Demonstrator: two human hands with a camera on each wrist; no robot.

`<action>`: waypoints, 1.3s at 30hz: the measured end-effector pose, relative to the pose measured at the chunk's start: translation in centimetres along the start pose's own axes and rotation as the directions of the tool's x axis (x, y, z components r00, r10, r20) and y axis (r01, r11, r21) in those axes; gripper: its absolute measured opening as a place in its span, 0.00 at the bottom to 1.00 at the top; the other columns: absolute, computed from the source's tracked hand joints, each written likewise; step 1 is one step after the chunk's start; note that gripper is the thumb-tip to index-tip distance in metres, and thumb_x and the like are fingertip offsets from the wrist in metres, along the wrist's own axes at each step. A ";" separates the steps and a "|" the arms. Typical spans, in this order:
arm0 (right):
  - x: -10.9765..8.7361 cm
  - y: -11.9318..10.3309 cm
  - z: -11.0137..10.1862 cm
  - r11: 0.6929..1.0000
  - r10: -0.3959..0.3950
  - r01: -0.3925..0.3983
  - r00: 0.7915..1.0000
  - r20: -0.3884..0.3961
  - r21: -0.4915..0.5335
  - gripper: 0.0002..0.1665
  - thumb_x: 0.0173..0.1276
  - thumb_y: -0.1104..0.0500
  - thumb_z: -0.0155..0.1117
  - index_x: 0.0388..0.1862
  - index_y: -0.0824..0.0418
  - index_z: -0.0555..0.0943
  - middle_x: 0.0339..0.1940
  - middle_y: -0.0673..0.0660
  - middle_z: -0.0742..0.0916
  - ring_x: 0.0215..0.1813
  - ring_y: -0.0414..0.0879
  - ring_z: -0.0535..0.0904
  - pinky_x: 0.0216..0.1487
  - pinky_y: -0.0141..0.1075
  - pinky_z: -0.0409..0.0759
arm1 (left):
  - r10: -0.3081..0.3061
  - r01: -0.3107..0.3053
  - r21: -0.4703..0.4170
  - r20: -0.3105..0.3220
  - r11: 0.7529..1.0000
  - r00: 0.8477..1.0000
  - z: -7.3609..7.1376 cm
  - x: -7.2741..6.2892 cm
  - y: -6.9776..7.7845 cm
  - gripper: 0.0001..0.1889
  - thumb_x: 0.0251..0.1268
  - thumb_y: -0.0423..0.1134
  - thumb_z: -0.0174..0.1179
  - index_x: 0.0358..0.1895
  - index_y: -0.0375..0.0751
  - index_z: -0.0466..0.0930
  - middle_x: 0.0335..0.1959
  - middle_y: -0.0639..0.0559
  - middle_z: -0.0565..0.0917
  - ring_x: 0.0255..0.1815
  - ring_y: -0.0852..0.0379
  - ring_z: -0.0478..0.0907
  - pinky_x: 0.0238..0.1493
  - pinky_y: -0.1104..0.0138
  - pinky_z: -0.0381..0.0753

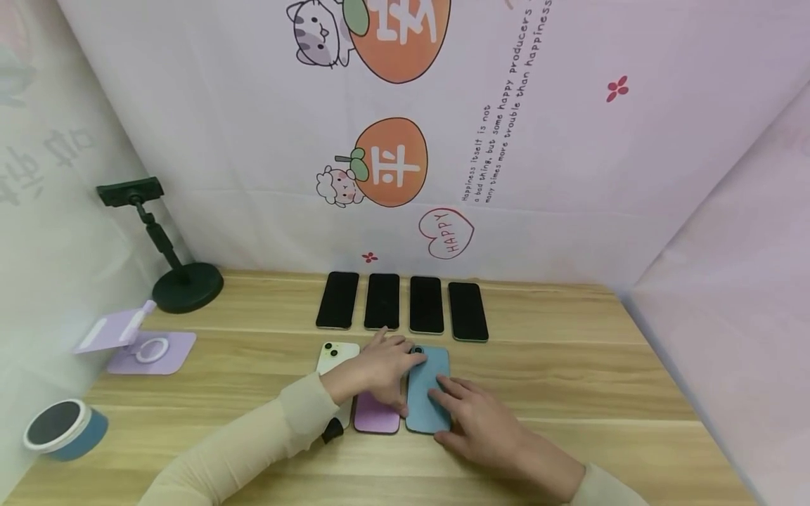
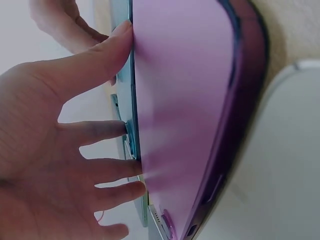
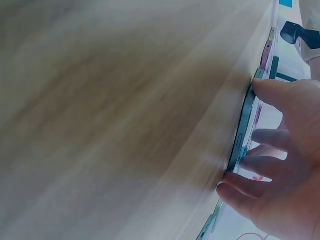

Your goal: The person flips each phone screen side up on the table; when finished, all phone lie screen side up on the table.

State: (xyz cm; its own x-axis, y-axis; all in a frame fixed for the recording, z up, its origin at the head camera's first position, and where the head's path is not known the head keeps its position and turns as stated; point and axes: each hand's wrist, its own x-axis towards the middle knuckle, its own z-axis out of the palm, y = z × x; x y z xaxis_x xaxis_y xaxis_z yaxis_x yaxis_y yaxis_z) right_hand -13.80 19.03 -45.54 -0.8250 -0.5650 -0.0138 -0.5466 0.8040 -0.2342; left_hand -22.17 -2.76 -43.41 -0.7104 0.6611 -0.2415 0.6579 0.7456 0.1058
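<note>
A blue phone (image 1: 427, 400) lies back up on the wooden table, close beside a purple phone (image 1: 376, 417). Left of these is a pale phone (image 1: 335, 362), partly hidden under the left forearm. My left hand (image 1: 387, 367) reaches across the purple phone, its fingers spread and fairly straight. In the left wrist view the left thumb (image 2: 112, 50) touches the seam between the purple and blue phones. My right hand (image 1: 477, 422) is at the blue phone's right side, its fingertips touching the edge and back; in the right wrist view these fingers look loosely bent.
Several black phones (image 1: 427, 305) lie screen up in a row behind. At the left stand a black phone stand (image 1: 186, 287), a lilac folding stand (image 1: 180, 355) and a blue-and-white round tub (image 1: 85, 432). A printed cloth (image 1: 538, 232) hangs at the table's back edge.
</note>
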 end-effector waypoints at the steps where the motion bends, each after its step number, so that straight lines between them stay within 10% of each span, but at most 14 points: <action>1: 0.0 0.1 0.0 1.000 -0.004 0.004 1.000 0.001 0.002 0.37 0.68 0.43 0.73 0.71 0.58 0.78 0.76 0.65 0.77 0.73 0.65 0.77 0.69 0.58 0.80 | 0.001 -0.001 -0.008 -0.007 1.000 1.000 0.1 0.1 0.0 0.52 0.48 0.64 0.79 0.78 0.55 0.68 0.79 0.49 0.70 0.83 0.47 0.63 0.85 0.39 0.52; 8: 0.4 0.2 -0.1 1.000 -0.004 0.005 1.000 0.016 -0.004 0.36 0.66 0.43 0.74 0.69 0.57 0.80 0.76 0.64 0.78 0.73 0.64 0.77 0.69 0.57 0.80 | -0.037 0.017 -0.236 -0.079 0.972 0.996 0.3 0.3 0.3 0.50 0.52 0.53 0.81 0.79 0.48 0.65 0.76 0.47 0.75 0.79 0.41 0.67 0.80 0.31 0.50; 17: 0.4 0.4 -0.2 1.000 -0.027 0.027 0.999 0.047 -0.015 0.37 0.69 0.43 0.71 0.71 0.59 0.78 0.77 0.65 0.77 0.74 0.65 0.76 0.70 0.58 0.79 | -0.242 0.159 -0.546 -0.082 0.822 0.967 -0.3 1.3 1.1 0.42 0.58 0.39 0.75 0.76 0.40 0.66 0.70 0.41 0.80 0.76 0.35 0.67 0.75 0.36 0.57; 30: 0.5 1.3 -0.6 0.997 -0.040 0.037 0.998 0.048 0.063 0.36 0.68 0.44 0.73 0.70 0.59 0.78 0.77 0.65 0.77 0.73 0.65 0.76 0.69 0.57 0.80 | -0.378 0.190 -0.704 -0.119 0.684 0.918 0.1 2.2 0.6 0.31 0.60 0.31 0.68 0.69 0.40 0.74 0.58 0.44 0.86 0.51 0.48 0.85 0.46 0.55 0.81; 39: 0.3 1.2 -0.7 0.994 -0.072 0.068 0.997 0.039 0.086 0.37 0.71 0.45 0.71 0.71 0.63 0.76 0.77 0.68 0.76 0.72 0.64 0.79 0.67 0.53 0.82 | -0.369 0.149 -0.778 -0.112 0.610 0.923 -0.1 2.6 0.0 0.29 0.61 0.32 0.70 0.66 0.33 0.75 0.58 0.40 0.86 0.56 0.44 0.84 0.56 0.50 0.84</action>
State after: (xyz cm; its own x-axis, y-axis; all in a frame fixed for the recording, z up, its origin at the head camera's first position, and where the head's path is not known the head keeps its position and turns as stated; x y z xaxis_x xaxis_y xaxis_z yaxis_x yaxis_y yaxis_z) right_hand -14.81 19.92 -45.15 -0.7774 -0.6280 -0.0351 -0.5873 0.7446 -0.3172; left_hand -24.00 -1.02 -43.95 -0.9263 0.3441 -0.1536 0.1006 0.6187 0.7792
